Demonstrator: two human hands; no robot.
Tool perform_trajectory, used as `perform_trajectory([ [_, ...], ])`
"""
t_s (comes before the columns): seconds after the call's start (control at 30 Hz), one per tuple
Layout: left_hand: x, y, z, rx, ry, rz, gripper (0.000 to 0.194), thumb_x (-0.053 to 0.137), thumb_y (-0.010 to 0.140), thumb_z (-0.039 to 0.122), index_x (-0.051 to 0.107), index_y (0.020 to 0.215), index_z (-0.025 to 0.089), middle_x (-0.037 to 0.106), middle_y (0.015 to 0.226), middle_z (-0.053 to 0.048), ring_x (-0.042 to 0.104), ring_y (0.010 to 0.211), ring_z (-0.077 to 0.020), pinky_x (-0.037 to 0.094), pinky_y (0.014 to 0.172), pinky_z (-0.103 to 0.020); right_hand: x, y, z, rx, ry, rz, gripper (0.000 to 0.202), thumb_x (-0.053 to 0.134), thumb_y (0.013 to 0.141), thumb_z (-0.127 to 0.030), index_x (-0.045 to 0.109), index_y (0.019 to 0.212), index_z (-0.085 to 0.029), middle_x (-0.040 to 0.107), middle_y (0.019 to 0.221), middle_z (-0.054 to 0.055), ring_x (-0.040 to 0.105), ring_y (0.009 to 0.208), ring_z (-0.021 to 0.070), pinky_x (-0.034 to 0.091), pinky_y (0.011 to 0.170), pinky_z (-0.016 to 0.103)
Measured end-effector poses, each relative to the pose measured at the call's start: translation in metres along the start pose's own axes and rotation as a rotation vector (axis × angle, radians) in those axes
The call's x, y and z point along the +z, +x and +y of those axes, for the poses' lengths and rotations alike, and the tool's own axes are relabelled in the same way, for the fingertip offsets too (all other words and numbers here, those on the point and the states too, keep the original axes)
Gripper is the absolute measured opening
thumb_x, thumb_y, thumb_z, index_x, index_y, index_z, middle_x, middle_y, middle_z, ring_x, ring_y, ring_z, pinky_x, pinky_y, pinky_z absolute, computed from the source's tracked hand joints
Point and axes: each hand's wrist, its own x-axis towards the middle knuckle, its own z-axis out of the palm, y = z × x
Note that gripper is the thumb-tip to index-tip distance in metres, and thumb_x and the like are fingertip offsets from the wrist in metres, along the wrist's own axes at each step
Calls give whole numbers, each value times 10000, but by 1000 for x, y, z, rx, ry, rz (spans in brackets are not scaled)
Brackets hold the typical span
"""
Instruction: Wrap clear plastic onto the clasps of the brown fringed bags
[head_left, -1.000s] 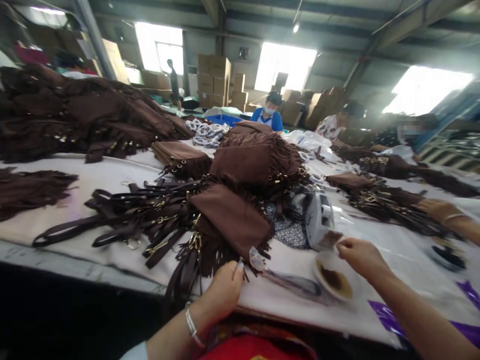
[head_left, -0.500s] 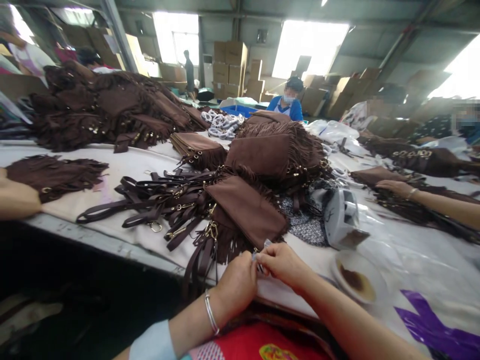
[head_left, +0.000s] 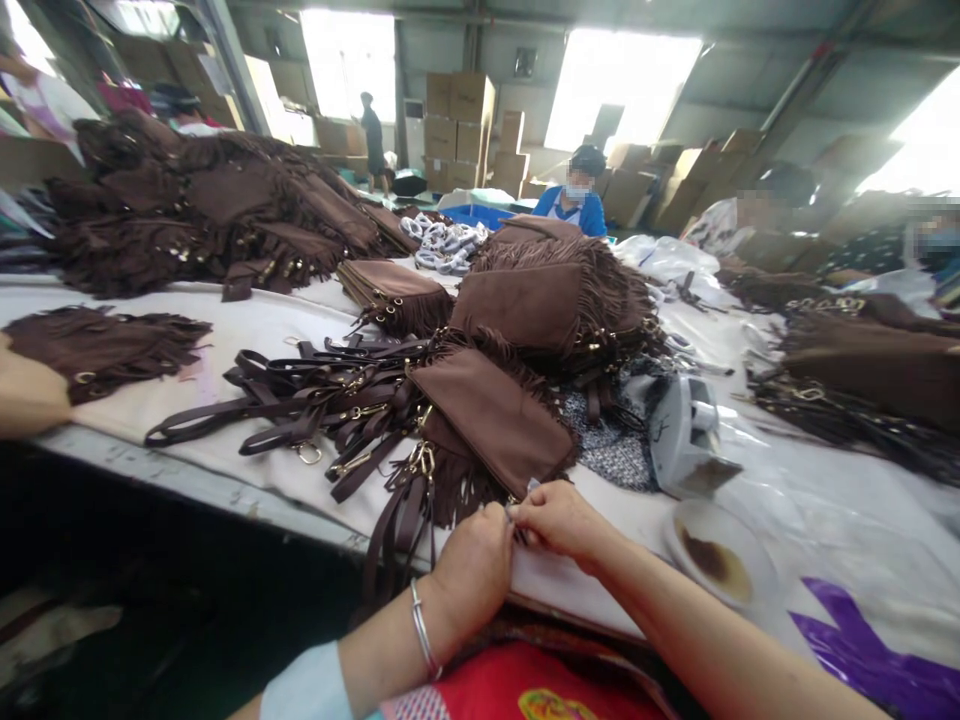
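At the table's front edge my left hand [head_left: 478, 560], with a silver bangle on the wrist, is closed in a pinch. My right hand [head_left: 562, 518] meets it fingertip to fingertip, also pinching. A small pale, plastic-looking piece [head_left: 533, 485] pokes up at the right fingers; most of what they hold is hidden. Just beyond lies a brown fringed pouch [head_left: 495, 415], its near corner with a bit of gold hardware close to my fingertips. To its left, dark brown wrist straps [head_left: 322, 390] with gold clasps lie in a tangle.
More brown pouches [head_left: 525, 300] are stacked behind, and a large heap [head_left: 225, 200] fills the back left. A white device [head_left: 686, 435], a bowl with brown residue [head_left: 709, 555] and purple plastic [head_left: 870, 650] are at right. Another person's hand [head_left: 30, 390] is at left.
My hands stay pinched together in nearly the same spot. At right, another person's hand has left the view, and a brown pouch there has shifted and looks blurred.
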Motion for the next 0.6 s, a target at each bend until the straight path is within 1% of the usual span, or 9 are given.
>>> perform_trajectory([
  [0.1,-4,0,-1,13,-63,20,281,298,969,257,544,868,164,638,802,-90,585,687,-178,373,620,-288,-1,-2,2,-22,-2,-2,295,588,734,-229,574,446,-166,464,362,-34,334,347,61,213,382,216],
  [0.17,-8,0,-1,13,-95,23,302,302,970,289,543,834,170,628,766,-80,560,656,-171,346,600,-287,-1,-3,6,-68,20,-12,237,561,716,-194,627,492,-160,516,409,-26,350,371,62,232,396,214],
  [0.27,-12,1,-1,-24,-159,20,325,333,959,326,536,753,178,599,685,-56,517,605,-157,304,571,-286,1,-5,16,-118,68,-3,198,523,679,-145,690,574,-156,584,486,-19,374,407,64,260,421,210],
  [0.37,-16,3,2,-85,-317,1,357,392,933,362,521,654,180,544,593,-23,475,560,-138,292,554,-276,6,-5,24,-155,78,29,207,509,668,-144,687,564,-154,563,472,-22,388,425,75,266,432,214],
  [0.43,-17,4,4,-175,-535,-58,364,433,907,406,522,639,176,468,525,16,406,494,-112,271,508,-257,9,-6,26,-188,70,49,213,508,670,-152,673,536,-157,555,463,-21,414,444,85,283,447,217],
  [0.53,-16,2,6,-390,-1004,-204,339,501,853,498,521,728,183,308,473,93,204,404,-65,157,420,-216,14,-8,25,-228,105,85,223,499,680,-157,680,550,-158,628,531,0,513,518,108,369,523,218],
  [0.6,-13,0,6,-500,-1277,-280,333,556,819,517,497,773,193,256,481,119,113,403,-45,90,407,-190,18,-8,25,-225,129,125,224,495,679,-157,688,567,-156,671,585,16,564,568,124,411,581,224],
])
